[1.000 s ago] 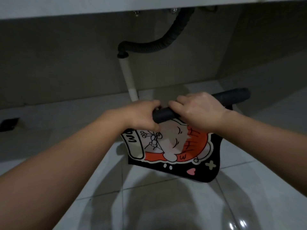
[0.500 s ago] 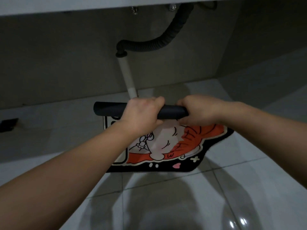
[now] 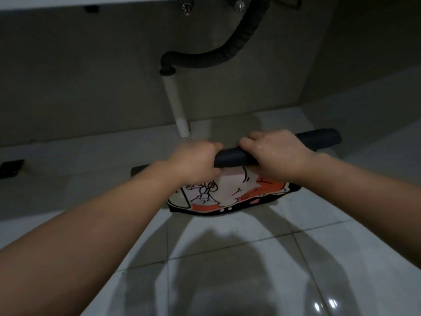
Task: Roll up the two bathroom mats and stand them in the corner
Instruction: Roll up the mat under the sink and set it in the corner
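Note:
A bathroom mat (image 3: 230, 195) with a black border and an orange-and-white cartoon print hangs partly rolled above the floor. Its upper part is wound into a dark tube (image 3: 230, 157) that slopes up to the right. My left hand (image 3: 193, 160) grips the tube left of its middle. My right hand (image 3: 275, 153) grips it just to the right, and the tube's right end sticks out past it. The unrolled flap hangs below both hands, its lower edge near the tiles. Only one mat is in view.
A white drain pipe (image 3: 176, 108) rises from the floor to a black corrugated hose (image 3: 218, 58) under the basin. The grey wall (image 3: 91, 87) runs behind, meeting a side wall at the right. A dark floor drain (image 3: 11, 167) sits far left. Glossy white tiles (image 3: 227, 258) lie below.
The flap has grown shorter as more mat wound onto the tube. The tube has shifted right and tilted, its right end now sticking out beyond my right hand.

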